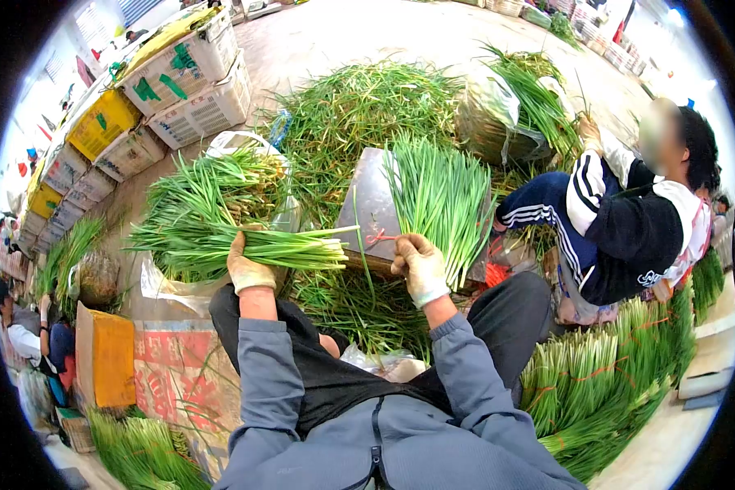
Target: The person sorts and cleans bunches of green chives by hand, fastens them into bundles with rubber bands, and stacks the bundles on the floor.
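Green stalks [302, 249] in the left hand [250, 263], red tie [380, 238] at the right [420, 268]

Grey sleeves and dark trousers frame the nearest part of the view. Both hands wear pale gloves. The left hand is closed around the loose bunch of stalks, whose pale ends point right, towards the desk [369, 192]. The right hand has its thumb and fingers drawn together, pinching one end of the red tie over the metal-topped desk. Just beyond that hand, a fanned green sheaf [441, 196] lies on the desk, leafy tips pointing away.

To the left of the desk, more greens fill an open plastic bag [287, 216]. At the lower right stand tied bundles [584, 367] with red bands; at the lower left is an orange-sided box [106, 359].

Beyond the desk spreads a loose heap of greens [351, 106]. On the right sits another person [629, 220] in a dark and white top, one gloved hand at a wrapped bundle [498, 122]. Farther off to the left, white and yellow crates [200, 110] are stacked in rows.
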`<action>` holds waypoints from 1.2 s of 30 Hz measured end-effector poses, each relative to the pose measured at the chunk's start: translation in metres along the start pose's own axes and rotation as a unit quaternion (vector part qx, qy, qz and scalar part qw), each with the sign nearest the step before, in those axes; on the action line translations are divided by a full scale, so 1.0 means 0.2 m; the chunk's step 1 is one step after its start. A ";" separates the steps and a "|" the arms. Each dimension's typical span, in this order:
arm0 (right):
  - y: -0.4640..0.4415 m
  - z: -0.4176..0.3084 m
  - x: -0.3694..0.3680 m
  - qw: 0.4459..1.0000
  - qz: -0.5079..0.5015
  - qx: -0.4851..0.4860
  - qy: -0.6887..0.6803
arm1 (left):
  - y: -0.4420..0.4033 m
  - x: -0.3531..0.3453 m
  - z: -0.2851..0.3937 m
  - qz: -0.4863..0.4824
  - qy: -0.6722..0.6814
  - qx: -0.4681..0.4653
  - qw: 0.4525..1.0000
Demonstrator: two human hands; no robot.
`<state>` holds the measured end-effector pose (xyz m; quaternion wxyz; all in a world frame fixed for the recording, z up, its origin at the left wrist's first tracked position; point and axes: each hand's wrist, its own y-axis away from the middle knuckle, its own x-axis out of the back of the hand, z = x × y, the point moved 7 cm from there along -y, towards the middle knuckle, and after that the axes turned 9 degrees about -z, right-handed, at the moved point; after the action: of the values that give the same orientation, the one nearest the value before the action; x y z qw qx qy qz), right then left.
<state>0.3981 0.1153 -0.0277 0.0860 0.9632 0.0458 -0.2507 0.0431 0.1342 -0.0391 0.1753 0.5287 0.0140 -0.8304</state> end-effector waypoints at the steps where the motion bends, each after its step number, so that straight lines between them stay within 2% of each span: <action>1: 0.00 0.04 0.02 1.000 0.001 0.000 0.000 | -0.01 0.01 0.00 0.001 0.000 0.000 1.000; 3: -0.01 0.07 -0.04 0.971 -0.075 0.007 0.228 | -0.02 0.02 0.01 0.031 -0.041 -0.026 0.998; 4: -0.01 0.04 -0.12 0.971 -0.099 0.041 0.214 | 0.03 -0.05 -0.03 0.003 -0.036 0.008 0.999; 5: 0.00 0.04 -0.18 0.979 -0.109 0.000 0.174 | 0.06 -0.09 -0.05 0.003 -0.037 0.009 0.999; 8: 0.01 0.06 -0.31 0.980 -0.157 -0.027 0.116 | 0.07 -0.12 -0.11 -0.039 0.031 0.051 0.997; 11: -0.03 0.15 -0.26 0.978 -0.163 -0.036 0.127 | 0.07 -0.13 -0.12 -0.029 0.073 0.062 0.995; 13: -0.03 0.18 -0.23 0.985 -0.134 -0.042 0.096 | 0.10 -0.14 -0.12 -0.036 0.086 0.072 0.993; 15: -0.05 0.12 -0.17 0.964 -0.096 0.019 0.249 | 0.13 -0.22 -0.12 -0.145 0.080 0.098 0.981; 16: -0.03 0.10 -0.16 0.971 -0.107 0.026 0.214 | 0.14 -0.25 -0.11 -0.189 0.098 0.099 0.972; 17: -0.03 0.10 -0.13 0.971 -0.109 0.025 0.213 | 0.14 -0.25 -0.09 -0.189 0.097 0.097 0.972; 18: -0.01 0.05 -0.12 0.945 -0.110 0.083 0.298 | 0.16 -0.29 -0.08 -0.207 0.110 0.098 0.967; 20: 0.03 0.02 -0.06 0.934 -0.106 0.109 0.324 | 0.18 -0.34 -0.04 -0.239 0.121 0.089 0.959; 22: 0.08 -0.06 -0.06 0.948 -0.103 0.112 0.278 | 0.18 -0.36 -0.02 -0.235 0.125 0.083 0.960; 23: 0.11 -0.08 -0.06 0.974 -0.103 0.081 0.187 | 0.18 -0.36 -0.01 -0.231 0.128 0.080 0.961; 25: 0.16 -0.20 -0.06 0.980 -0.038 0.111 0.159 | 0.18 -0.35 0.01 -0.213 0.108 0.060 0.969; 27: 0.17 -0.28 0.00 0.968 -0.018 0.148 0.203 | 0.18 -0.36 0.03 -0.247 0.126 0.060 0.959; 28: 0.19 -0.34 0.03 0.972 -0.006 0.134 0.192 | 0.18 -0.38 0.04 -0.243 0.164 0.067 0.954; 33: 0.25 -0.41 0.08 0.976 0.015 0.103 0.189 | 0.21 -0.43 0.10 -0.306 0.147 0.071 0.938; 36: 0.26 -0.42 0.10 0.972 0.018 0.129 0.193 | 0.21 -0.40 0.13 -0.326 0.139 0.075 0.932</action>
<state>0.4627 0.0816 0.0412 -0.0452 0.9970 0.0118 -0.0620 0.0629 0.1124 0.0510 -0.1487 0.6165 0.1473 -0.7590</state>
